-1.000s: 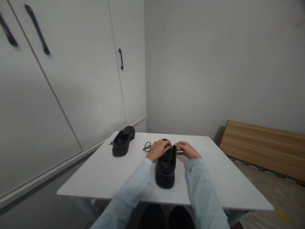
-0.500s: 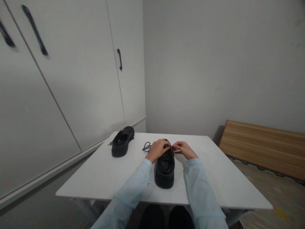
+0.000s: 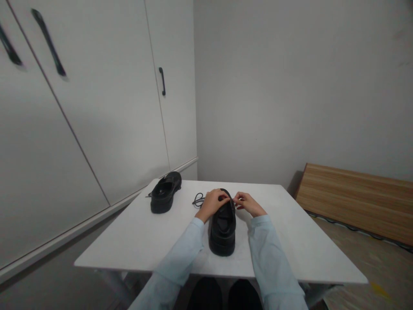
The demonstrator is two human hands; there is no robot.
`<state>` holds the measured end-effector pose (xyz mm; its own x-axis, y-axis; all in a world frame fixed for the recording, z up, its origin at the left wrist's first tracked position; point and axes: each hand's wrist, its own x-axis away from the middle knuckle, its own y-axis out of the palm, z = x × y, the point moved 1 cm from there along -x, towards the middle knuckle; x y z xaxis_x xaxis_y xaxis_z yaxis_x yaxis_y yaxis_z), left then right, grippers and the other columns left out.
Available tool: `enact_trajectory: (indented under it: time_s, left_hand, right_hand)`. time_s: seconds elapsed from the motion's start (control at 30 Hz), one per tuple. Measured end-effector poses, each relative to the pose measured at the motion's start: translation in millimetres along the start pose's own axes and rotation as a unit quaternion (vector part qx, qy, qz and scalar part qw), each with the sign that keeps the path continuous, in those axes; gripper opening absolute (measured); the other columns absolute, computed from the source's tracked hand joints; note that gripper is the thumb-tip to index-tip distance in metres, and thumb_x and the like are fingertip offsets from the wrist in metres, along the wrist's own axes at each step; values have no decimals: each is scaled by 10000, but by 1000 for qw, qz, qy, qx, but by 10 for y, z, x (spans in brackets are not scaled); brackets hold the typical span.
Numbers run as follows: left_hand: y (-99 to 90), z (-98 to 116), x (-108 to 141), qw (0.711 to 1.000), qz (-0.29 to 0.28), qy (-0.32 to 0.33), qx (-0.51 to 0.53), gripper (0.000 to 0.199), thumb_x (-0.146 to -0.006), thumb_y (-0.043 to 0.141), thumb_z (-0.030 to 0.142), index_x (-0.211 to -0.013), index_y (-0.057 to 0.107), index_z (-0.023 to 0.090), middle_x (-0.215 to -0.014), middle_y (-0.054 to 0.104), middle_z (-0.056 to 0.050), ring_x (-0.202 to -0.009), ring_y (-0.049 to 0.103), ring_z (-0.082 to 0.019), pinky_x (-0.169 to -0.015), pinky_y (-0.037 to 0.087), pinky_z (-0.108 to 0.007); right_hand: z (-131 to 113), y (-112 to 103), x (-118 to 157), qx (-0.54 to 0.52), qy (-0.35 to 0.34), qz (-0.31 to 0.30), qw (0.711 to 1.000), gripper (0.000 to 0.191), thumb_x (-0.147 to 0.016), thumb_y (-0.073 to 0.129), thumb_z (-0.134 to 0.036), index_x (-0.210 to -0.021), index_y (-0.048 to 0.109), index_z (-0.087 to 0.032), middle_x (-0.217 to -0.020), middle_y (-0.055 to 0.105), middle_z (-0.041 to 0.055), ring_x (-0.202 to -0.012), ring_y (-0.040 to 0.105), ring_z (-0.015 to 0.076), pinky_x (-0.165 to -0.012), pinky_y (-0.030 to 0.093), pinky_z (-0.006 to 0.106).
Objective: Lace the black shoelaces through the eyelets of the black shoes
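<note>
A black lace-up shoe [image 3: 222, 239] stands on the white table in front of me, its heel towards me. Across its upper, near the laced part, lies my left hand [image 3: 211, 203], thumb and fingers bent together against the shoe's right edge. Just right of that edge my right hand [image 3: 248, 203] holds its fingertips pinched close to the shoe. Whatever lies between those fingertips is too small to make out. A loop of black shoelace [image 3: 198, 199] rests on the table left of my left hand. The shoe's front is partly covered by my left hand.
A second black shoe [image 3: 165, 193] sits at the table's back left, a lace end beside it. White cabinets [image 3: 97, 107] with dark handles line the left side. A wooden board [image 3: 355, 200] leans against the wall at right. The white table [image 3: 135, 247] has its front edge near my knees.
Both hands stay at the shoe with hardly any movement. The right fingertips have shifted very slightly; the whole view has moved a little.
</note>
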<state>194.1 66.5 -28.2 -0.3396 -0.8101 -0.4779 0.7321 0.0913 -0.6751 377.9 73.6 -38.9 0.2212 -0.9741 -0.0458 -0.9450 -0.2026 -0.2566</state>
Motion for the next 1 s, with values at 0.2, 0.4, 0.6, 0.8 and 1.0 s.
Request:
enact_trajectory:
  time_s: [0.2, 0.4, 0.6, 0.8, 1.0]
  left_hand:
    - [-79, -47, 53, 991, 74, -17, 113, 216, -822, 596, 387, -818, 702, 198, -852, 709, -35, -820, 628, -184, -803, 461, -289]
    - [-302, -184, 40, 967, 156, -84, 186, 267, -857, 506, 365, -821, 686, 172, -823, 716, -53, -789, 654, -181, -767, 488, -288]
    - [-363, -523, 96, 972, 171, -143, 69, 109, -767, 588, 245, -766, 680, 188, -793, 708, -45, -727, 632, -182, -735, 467, -297]
    - [-415, -538, 134, 976, 161, -146, 24, 169, -731, 637, 348, -738, 699, 190, -696, 659, -20, -644, 561, -158, -655, 409, -264]
    - [-426, -463, 177, 991, -7, -132, 15, 325, -715, 629, 475, -638, 699, 168, -617, 653, -30, -644, 571, -176, -606, 360, -266]
  right_hand:
    - [17, -29, 3, -26, 20, 16, 999, 235, -638, 710, -341, -634, 538, -181, -690, 629, -8, -674, 607, 137, -598, 479, 264]
    - [13, -57, 16, -65, 32, 43, 996, 214, -656, 690, -324, -661, 532, -179, -770, 653, 25, -689, 625, 150, -604, 484, 278]
    - [14, -73, 14, -91, 45, 73, 992, 194, -694, 673, -310, -667, 530, -181, -789, 655, 36, -668, 618, 140, -578, 489, 264]
    - [27, -85, -5, -111, 56, 111, 986, 188, -708, 683, -296, -655, 546, -180, -762, 662, 39, -639, 605, 132, -546, 495, 246]
    - [32, -80, 4, -131, 49, 132, 981, 171, -725, 661, -279, -654, 544, -175, -751, 655, 30, -614, 603, 122, -545, 496, 245]
